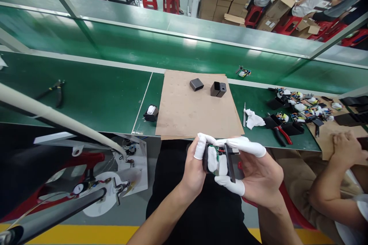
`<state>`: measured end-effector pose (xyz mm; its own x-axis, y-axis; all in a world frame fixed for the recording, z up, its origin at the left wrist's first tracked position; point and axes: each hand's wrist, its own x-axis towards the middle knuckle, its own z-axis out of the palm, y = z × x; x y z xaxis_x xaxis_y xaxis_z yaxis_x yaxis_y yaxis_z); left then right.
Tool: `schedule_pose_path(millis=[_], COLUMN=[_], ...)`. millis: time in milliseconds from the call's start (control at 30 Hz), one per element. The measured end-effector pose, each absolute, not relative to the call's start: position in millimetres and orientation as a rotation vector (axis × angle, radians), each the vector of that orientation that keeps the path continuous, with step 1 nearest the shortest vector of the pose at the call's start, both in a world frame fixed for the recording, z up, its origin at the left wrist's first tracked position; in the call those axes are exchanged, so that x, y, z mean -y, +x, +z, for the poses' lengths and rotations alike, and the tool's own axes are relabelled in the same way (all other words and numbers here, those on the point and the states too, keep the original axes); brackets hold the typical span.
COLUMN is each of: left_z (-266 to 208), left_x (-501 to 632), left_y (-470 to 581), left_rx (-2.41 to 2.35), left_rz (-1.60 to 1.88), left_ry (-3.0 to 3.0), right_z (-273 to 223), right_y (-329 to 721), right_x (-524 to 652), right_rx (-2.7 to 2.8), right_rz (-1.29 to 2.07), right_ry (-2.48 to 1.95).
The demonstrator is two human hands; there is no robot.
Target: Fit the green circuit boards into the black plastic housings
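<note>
Just off the table's front edge, my left hand [193, 176] and my right hand [263, 174] hold a circuit board assembly in a black plastic housing [213, 159] between them. White blocks and a green board edge show inside it. White finger cots cover several fingertips. The left fingers grip the housing's left side. My right thumb and fingers pinch a flat black plate on its right side. Beyond, on a cardboard sheet [195, 118], lie a dark grey case [196, 84] and two upright hollow cases [218, 89]. Another filled black housing [151, 113] stands left of the cardboard.
Right of the cardboard are tweezers [244, 115], crumpled white tissue [254, 119], red-and-black pliers [282, 135] and heaped circuit boards [304, 107]. One board [244, 72] lies on the green belt. Cutters [54, 92] rest far left. A co-worker's arm [336, 168] is at right.
</note>
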<state>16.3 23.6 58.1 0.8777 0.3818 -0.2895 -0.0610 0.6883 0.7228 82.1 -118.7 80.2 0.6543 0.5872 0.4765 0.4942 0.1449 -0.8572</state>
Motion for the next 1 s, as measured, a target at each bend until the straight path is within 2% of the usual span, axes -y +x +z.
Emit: schedule_pose_path(millis=[1000], left_z=[56.0], left_x=[-22.1], left_y=[17.2], left_rx=[-0.461], left_rz=[0.240], left_ry=[0.756], right_z=[79.9], right_y=[81.8], right_x=[116.0], right_rx=[0.957], right_rz=[0.034], right_ry=[-1.580])
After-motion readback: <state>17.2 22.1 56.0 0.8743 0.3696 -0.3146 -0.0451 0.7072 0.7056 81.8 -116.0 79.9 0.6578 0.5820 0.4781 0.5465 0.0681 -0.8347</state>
